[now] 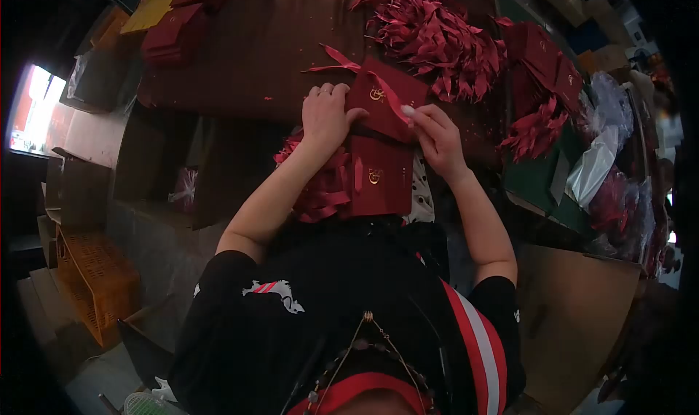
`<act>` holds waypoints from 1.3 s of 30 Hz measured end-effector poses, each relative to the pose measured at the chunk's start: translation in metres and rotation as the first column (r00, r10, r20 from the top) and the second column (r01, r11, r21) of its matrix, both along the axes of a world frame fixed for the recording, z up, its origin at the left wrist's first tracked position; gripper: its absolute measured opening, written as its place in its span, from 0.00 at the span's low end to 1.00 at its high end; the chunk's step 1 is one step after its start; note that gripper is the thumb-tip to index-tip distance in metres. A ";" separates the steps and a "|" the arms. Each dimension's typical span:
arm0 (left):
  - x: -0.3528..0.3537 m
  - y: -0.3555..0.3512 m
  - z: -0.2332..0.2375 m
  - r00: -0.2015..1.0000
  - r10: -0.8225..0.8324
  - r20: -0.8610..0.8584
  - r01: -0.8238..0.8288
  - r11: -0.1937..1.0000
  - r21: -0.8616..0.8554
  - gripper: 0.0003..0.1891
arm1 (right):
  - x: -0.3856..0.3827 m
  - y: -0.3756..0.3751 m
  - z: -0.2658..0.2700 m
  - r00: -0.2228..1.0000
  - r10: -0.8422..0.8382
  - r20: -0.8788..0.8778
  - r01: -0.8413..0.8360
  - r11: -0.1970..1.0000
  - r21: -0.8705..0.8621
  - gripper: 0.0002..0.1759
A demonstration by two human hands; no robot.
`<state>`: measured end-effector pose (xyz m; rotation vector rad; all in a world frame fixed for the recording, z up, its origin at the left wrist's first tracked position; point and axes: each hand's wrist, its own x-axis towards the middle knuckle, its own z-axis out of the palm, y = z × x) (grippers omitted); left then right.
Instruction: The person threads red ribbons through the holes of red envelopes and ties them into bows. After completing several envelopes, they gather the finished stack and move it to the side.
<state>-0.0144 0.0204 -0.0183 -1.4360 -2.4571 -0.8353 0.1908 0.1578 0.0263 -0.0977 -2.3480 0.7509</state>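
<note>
At the near edge of the table, your right hand pinches the ribbon between thumb and forefinger, where it runs slantwise over the upper card. Your left hand sits at that card's left side, thumb on or just beside it, fingers bent; I cannot tell whether they grip anything. The lower card lies nearer your body, beside the red strips, and a red heap lies beyond your right hand. The step in hand seems to be working the ribbon on the upper card; the next move calls for a steady card and a light, even pull.
</note>
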 end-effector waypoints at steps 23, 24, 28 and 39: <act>-0.004 -0.005 0.002 0.961 -0.081 0.266 0.042 0.988 0.148 0.18 | -0.085 -0.010 -0.036 0.976 -0.208 0.061 0.198 0.970 0.141 0.08; -0.004 -0.006 0.000 0.964 -0.106 0.243 0.062 0.982 0.181 0.17 | -0.086 -0.011 -0.037 0.974 -0.217 0.066 0.199 0.958 0.207 0.07; -0.008 -0.007 -0.004 0.955 -0.151 0.256 0.100 0.974 0.202 0.15 | -0.089 -0.015 -0.037 0.986 -0.164 0.036 0.148 0.951 0.270 0.06; 0.013 -0.015 0.006 0.988 -0.140 0.073 0.121 0.968 0.219 0.17 | -0.090 -0.027 -0.038 0.977 -0.196 0.080 0.176 0.961 0.211 0.07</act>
